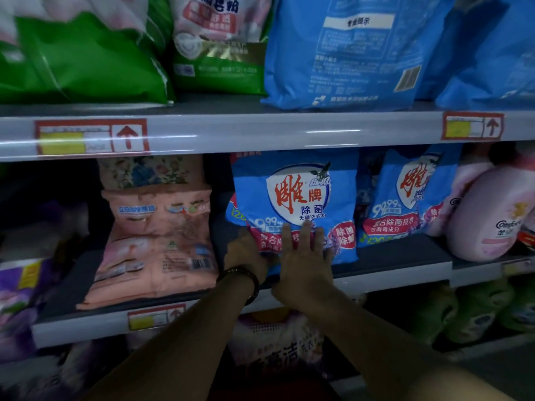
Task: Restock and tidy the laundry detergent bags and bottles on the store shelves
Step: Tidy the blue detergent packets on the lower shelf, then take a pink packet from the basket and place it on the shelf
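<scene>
Squaring up the blue bag (295, 198), upright near the front of the middle shelf (390, 256), between a slumped pink bag (156, 241) to its left and a second blue bag (405, 198) to its right. Pressing flat on its lower front with the right grip (304, 256), straight fingers slightly spread, pinching nothing. Reaching to its lower left corner with the left grip (246, 253), fingertips hidden against the bag in the dim light. Cannot tell whether curled round the corner or merely touching.

Probably seating and facing the bag, so still mid-step.

Several ways to go wrong from here:

- Pushing too hard low down could kick the base backward and tip the soft top forward over the shelf edge.
- Pushing harder from one side than the other could twist the bag and turn its printed face away.
- Shoving leftward could crowd the pink bag, already creased and leaning, and nudge it toward the front lip.
- Letting go too soon risks a slow sag of a soft powder bag with no visible support behind.
- Lifting instead of sliding could catch the bag's top under the upper shelf (260, 131), close overhead.
- Pulling back carelessly could snag the bracelet (243, 273) at the left wrist on the front rail or on the price tag (156, 316).
</scene>
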Available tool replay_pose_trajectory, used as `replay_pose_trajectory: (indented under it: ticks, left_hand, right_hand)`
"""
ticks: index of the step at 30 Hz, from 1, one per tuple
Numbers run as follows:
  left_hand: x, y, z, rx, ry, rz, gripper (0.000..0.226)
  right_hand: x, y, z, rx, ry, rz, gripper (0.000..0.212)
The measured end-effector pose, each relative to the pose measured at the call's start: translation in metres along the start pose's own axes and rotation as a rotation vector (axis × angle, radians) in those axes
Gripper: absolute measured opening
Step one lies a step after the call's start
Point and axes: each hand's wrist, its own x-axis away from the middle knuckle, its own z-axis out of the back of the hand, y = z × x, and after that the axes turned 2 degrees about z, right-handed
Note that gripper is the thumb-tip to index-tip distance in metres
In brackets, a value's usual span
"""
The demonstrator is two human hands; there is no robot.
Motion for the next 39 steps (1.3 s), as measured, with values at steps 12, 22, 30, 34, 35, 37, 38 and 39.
replay_pose_trajectory:
  ticks: [12,22,30,34,35,37,38,39]
  left_hand:
    - [0.015,-0.141,0.123,-0.695,-0.085,0.04,0.096]
    - [0.014,-0.141,0.126,-0.543,-0.001,0.071,0.05]
    - [0.045,-0.134,0.176,-0.035,0.136,0.005,0.039]
    - [0.095,-0.113,0.185,0.363,0.266,-0.102,0.035]
    - [0.109,-0.107,0.187,0.404,0.296,-0.121,0.036]
    - [0.14,-0.094,0.188,0.525,0.315,-0.138,0.028]
    - [0.156,-0.085,0.19,0.578,0.313,-0.145,0.021]
    - [0.171,-0.077,0.191,0.606,0.339,-0.143,0.026]
  right_hand:
    - [-0.002,-0.011,-0.003,0.11,-0.002,-0.052,0.144]
    - [-0.003,0.005,0.015,-0.233,-0.134,-0.023,0.124]
    - [0.083,-0.053,-0.003,-0.902,0.222,0.023,0.032]
    - [0.122,-0.093,-0.024,-1.372,0.125,-0.097,0.017]
    - [0.131,-0.1,-0.025,-1.438,0.125,-0.13,0.015]
    - [0.148,-0.107,-0.027,-1.566,0.118,-0.225,0.011]
    - [0.157,-0.107,-0.025,-1.608,0.093,-0.272,0.011]
    - [0.166,-0.108,-0.023,-1.633,0.045,-0.303,0.016]
